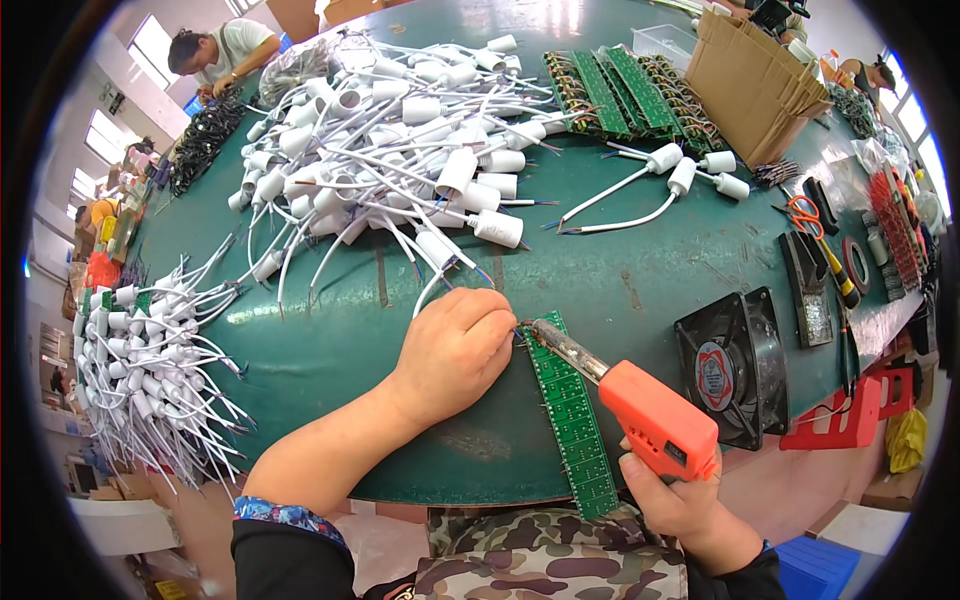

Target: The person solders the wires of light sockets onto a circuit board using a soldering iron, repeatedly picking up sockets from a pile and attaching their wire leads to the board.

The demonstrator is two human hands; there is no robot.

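My right hand is wrapped round the handle of an orange soldering gun. The gun's metal tip reaches the far end of a long green circuit board strip, which lies lengthwise toward me and sticks out past the table's near edge. At that same end, my left hand is closed in a pinch on a white cable whose thin wire ends show at the fingertips. The cable bends up behind the hand toward a white lamp socket. My fingers partly hide the joint between wires and board.
A big heap of white corded sockets covers the table's far left; another pile sits at the left edge. Right of the board stand a black fan and tools, including orange-handled scissors. Stacked circuit boards and a cardboard box are behind.
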